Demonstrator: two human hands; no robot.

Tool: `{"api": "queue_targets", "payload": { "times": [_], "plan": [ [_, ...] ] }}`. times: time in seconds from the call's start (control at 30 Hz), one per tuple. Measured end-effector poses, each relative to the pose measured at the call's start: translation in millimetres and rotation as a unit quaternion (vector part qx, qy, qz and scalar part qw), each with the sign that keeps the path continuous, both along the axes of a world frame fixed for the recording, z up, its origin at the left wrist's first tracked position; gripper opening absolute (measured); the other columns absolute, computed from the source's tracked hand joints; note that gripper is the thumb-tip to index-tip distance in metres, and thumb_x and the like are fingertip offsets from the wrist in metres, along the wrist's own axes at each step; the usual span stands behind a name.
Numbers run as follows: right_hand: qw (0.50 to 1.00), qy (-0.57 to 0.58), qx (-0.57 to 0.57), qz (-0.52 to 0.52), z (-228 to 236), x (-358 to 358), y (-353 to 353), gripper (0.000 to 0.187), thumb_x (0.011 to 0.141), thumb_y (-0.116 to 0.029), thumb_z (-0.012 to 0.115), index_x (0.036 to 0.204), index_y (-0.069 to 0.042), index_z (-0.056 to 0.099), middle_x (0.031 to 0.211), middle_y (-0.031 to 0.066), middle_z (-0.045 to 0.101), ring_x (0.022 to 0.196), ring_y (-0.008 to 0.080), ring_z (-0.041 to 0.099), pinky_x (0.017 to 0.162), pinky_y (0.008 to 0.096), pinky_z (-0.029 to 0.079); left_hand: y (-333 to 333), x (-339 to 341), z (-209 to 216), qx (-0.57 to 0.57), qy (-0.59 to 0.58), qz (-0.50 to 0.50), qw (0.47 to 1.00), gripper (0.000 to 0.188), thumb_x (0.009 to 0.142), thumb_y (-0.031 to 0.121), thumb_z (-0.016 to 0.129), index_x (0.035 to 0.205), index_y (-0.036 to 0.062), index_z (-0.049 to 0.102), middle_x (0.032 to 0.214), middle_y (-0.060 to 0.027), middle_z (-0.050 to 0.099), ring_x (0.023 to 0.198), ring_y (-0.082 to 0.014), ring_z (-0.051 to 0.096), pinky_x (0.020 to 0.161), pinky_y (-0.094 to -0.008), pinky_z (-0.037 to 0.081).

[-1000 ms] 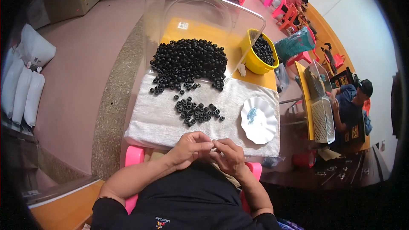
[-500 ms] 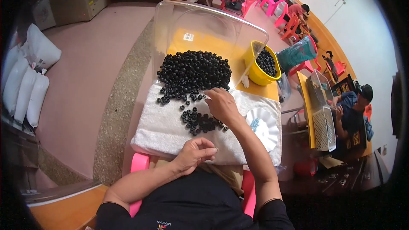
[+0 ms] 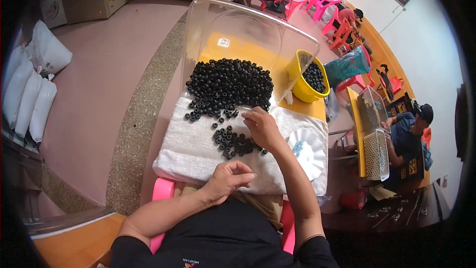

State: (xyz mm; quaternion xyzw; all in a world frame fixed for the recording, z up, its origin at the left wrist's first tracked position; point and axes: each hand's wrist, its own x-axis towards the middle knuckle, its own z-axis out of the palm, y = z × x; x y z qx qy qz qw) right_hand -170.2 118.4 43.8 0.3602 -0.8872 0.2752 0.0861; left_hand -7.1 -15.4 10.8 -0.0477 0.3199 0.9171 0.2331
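Small round black pieces with holes (image 3: 230,85) form a big heap in the mouth of a clear plastic bin (image 3: 258,15) tipped on its side. A smaller group of the same pieces (image 3: 235,144) lies nearer me on a white towel (image 3: 183,144). My right hand (image 3: 263,128) is over the towel beside this group, its bent fingers close together at the heap's near edge; what they hold, if anything, is hidden. Lower down, my left hand (image 3: 229,181) hovers at the towel's front edge, thumb and forefinger pressed together; anything between them is too small to name.
A white fluted dish (image 3: 311,161) with small light-blue bits (image 3: 297,148) lies right of my right forearm. Behind it stands a yellow tub (image 3: 302,92) of black pieces. White sacks (image 3: 42,109) lean at the far left. A co-worker (image 3: 409,131) sits at a table on the right.
The whole view has shifted slightly, with the bin and tub now a little farther right. Both hands keep nearly the same pose; my right hand's fingers have drawn slightly nearer me from the heap.
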Motion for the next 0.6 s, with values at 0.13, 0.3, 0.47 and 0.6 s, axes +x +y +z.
{"api": "queue_targets", "payload": {
  "times": [0.13, 0.3, 0.47, 0.6],
  "plan": [
    [0.964, -0.214, -0.154, 0.014, 15, 37, 16, 0.013, 0.084, 0.003, 0.068, 0.097, 0.001, 0.067, 0.093, 0.0082, 0.064, 0.085, 0.0167, 0.063, 0.072, 0.0272, 0.051, -1, -1, -2, -0.019, -0.001, 0.010, 1.000, 0.017, 0.088, 0.003, 0.069, 0.102, 0.0040, 0.060, 0.090, -0.0050, 0.065, 0.078, -0.0141, 0.066, 0.070, -0.0251, 0.055],
    [0.898, -0.344, -0.268, 0.051, 10, 75, 36, 0.011, 0.086, -0.001, 0.069, 0.096, 0.002, 0.067, 0.097, 0.0076, 0.066, 0.088, 0.0123, 0.064, 0.078, 0.0261, 0.052, -2, -4, 3, -0.020, 0.009, 0.008, 1.000, 0.029, 0.088, 0.003, 0.068, 0.115, 0.0031, 0.058, 0.098, -0.0057, 0.064, 0.082, -0.0146, 0.065, 0.076, -0.0273, 0.055],
    [0.904, -0.335, -0.260, 0.049, 4, 92, 45, 0.011, 0.084, -0.002, 0.071, 0.093, 0.002, 0.067, 0.097, 0.0088, 0.066, 0.088, 0.0136, 0.064, 0.079, 0.0264, 0.053, -1, -5, -3, -0.019, 0.035, -0.009, 0.999, 0.033, 0.089, 0.003, 0.067, 0.120, 0.0006, 0.057, 0.100, -0.0070, 0.065, 0.087, -0.0153, 0.065, 0.080, -0.0291, 0.055],
    [0.928, -0.275, -0.244, 0.060, 2, 95, 52, 0.012, 0.082, -0.003, 0.073, 0.092, 0.001, 0.067, 0.093, 0.0108, 0.067, 0.087, 0.0180, 0.066, 0.079, 0.0287, 0.052, -1, -4, -6, -0.030, 0.031, -0.028, 0.999, 0.031, 0.088, 0.003, 0.067, 0.118, -0.0014, 0.058, 0.100, -0.0073, 0.066, 0.089, -0.0152, 0.065, 0.081, -0.0292, 0.055]
  ]
}}
